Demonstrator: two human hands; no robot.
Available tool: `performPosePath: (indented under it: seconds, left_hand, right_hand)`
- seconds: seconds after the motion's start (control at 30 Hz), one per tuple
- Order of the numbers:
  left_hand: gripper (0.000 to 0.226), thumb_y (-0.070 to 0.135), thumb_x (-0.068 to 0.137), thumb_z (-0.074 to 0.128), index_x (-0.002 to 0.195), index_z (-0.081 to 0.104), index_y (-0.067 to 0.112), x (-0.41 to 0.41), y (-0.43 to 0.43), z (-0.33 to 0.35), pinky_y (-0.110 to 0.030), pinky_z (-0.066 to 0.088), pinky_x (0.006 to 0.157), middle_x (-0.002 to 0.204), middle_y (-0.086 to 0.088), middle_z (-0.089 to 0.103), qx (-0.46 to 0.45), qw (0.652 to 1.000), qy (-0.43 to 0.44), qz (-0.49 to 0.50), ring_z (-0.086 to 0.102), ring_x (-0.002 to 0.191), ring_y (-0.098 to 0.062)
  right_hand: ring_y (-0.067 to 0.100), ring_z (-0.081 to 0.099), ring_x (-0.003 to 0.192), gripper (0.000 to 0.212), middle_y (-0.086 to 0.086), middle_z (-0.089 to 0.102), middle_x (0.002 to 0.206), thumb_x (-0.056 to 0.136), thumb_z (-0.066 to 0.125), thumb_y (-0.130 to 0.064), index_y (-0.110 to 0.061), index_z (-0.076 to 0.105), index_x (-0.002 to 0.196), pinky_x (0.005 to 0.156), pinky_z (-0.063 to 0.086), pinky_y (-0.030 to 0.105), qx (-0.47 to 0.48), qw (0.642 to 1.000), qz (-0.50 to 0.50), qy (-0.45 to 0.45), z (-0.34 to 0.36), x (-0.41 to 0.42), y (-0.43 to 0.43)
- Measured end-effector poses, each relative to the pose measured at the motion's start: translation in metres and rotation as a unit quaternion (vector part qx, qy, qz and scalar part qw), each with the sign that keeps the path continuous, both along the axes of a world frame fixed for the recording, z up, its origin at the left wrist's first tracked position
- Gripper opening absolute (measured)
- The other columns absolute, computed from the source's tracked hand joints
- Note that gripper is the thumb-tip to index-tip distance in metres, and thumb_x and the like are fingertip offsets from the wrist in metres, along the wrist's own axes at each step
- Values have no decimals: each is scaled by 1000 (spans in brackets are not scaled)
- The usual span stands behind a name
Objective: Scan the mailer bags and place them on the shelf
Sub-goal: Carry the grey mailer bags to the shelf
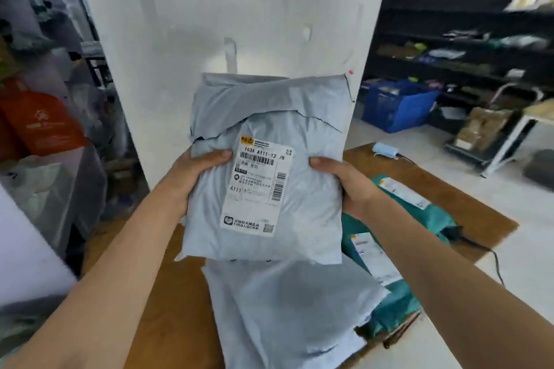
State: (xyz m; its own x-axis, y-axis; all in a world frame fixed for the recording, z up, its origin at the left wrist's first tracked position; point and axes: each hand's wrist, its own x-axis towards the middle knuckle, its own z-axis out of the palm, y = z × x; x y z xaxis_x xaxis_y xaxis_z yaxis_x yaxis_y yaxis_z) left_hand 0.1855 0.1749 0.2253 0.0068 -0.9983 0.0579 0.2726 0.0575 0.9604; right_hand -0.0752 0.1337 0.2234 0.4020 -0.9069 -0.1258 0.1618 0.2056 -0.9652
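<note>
Both hands lift a grey mailer bag [263, 171] above the wooden table [168, 293]: left hand [195, 172] and right hand [344, 181] pinch its side edges, thumbs in front. Another grey bag [287, 314] lies below it.

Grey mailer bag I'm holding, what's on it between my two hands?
In the head view, the white shipping label with barcodes lies on the grey mailer bag, between the left hand and the right hand.
</note>
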Motion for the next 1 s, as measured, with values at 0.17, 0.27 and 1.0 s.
performPosePath:
  seconds: [0.17, 0.27, 1.0]
  left_hand:
    - [78, 30, 49, 89, 118, 63, 7, -157, -77, 31, -42, 54, 88, 109, -18, 70, -45, 987, 13, -154, 69, 96, -33]
    - [81, 32, 44, 91, 117, 64, 8, -267, -116, 40, -40, 55, 86, 108, -17, 70, -61, 978, 33, -198, 69, 96, -32]
    - [107, 35, 29, 95, 125, 55, 9, -865, -292, 60, -35, 57, 76, 107, -12, 72, -65, 919, 65, -382, 71, 93, -28]
  right_hand:
    - [20, 74, 84, 48, 6, 77, 96, 62, 82, -19, -10, 68, 107, 68, 59, 29, -39, 992, -118, 21, 38, -160, -18]
    - [23, 73, 89, 54, 8, 76, 102, 64, 81, -18, -9, 65, 115, 71, 59, 31, -77, 979, -184, 33, 59, -265, -24]
    - [30, 72, 88, 80, 15, 74, 102, 38, 93, -35, -7, 67, 108, 82, 57, 44, -127, 861, -482, 102, 79, -801, -77]
